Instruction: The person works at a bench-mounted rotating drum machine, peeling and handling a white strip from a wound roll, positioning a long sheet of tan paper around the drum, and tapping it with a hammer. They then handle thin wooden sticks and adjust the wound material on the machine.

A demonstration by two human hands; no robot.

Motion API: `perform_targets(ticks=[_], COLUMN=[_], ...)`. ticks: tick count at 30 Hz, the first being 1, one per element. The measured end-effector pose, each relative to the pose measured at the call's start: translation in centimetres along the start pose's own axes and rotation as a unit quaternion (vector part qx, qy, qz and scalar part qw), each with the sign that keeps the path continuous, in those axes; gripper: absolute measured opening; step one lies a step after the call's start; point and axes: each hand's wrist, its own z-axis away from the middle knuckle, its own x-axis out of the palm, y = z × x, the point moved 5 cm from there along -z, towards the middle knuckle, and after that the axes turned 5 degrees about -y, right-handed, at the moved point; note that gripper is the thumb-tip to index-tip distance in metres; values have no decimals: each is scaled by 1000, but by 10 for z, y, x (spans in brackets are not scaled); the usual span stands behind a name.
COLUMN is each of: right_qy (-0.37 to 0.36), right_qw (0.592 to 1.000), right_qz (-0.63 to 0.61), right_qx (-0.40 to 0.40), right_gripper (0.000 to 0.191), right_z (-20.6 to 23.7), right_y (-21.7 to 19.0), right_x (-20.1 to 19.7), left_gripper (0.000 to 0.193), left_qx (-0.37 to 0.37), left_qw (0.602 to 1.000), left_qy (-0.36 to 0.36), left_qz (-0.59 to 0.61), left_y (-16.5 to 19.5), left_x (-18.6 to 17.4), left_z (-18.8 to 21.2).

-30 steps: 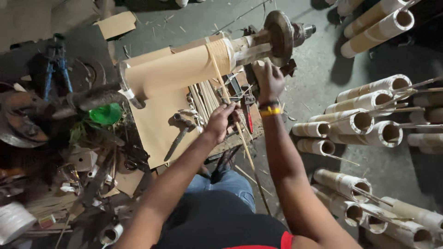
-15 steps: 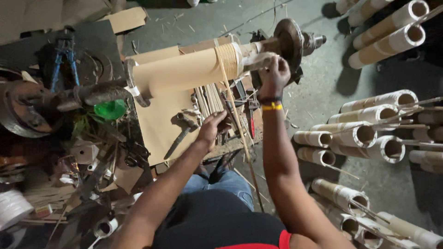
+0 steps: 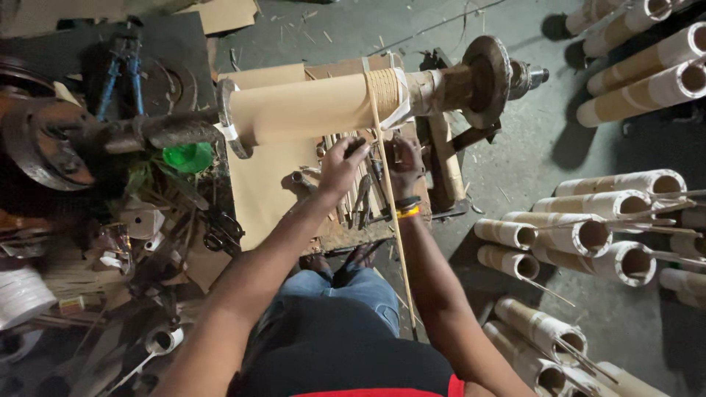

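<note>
Seemingly both hands, left hand and right hand, grip strips beneath tube.

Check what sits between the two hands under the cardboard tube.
In the head view, a thin cane strip runs down from the tube between the left hand and right hand, over a bundle of sticks on the bench.

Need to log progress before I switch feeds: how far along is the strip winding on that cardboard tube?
Done: a narrow band of thin cane strip is wound round the right end of the cardboard tube on the spindle. In hand: one long strip runs down from that band; the left hand and right hand are at the strip bundle below. Left: most of the tube is bare.
</note>
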Motion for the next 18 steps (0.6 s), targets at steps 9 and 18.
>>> perform_targets(ticks=[9, 18], right_qy=[34, -24], right_qw=[928, 855], right_qz=[348, 436], right_qx=[-127, -281], right_gripper=[20, 25], right_z=[-1, 1], right_y=[-20, -33], right_x=[29, 34], left_gripper=[28, 23], left_qx=[75, 72], left_qw=[978, 962], left_qy=[6, -25], left_qz=[-193, -262], left_y=[49, 48], left_x=[6, 4], left_z=[-44, -49])
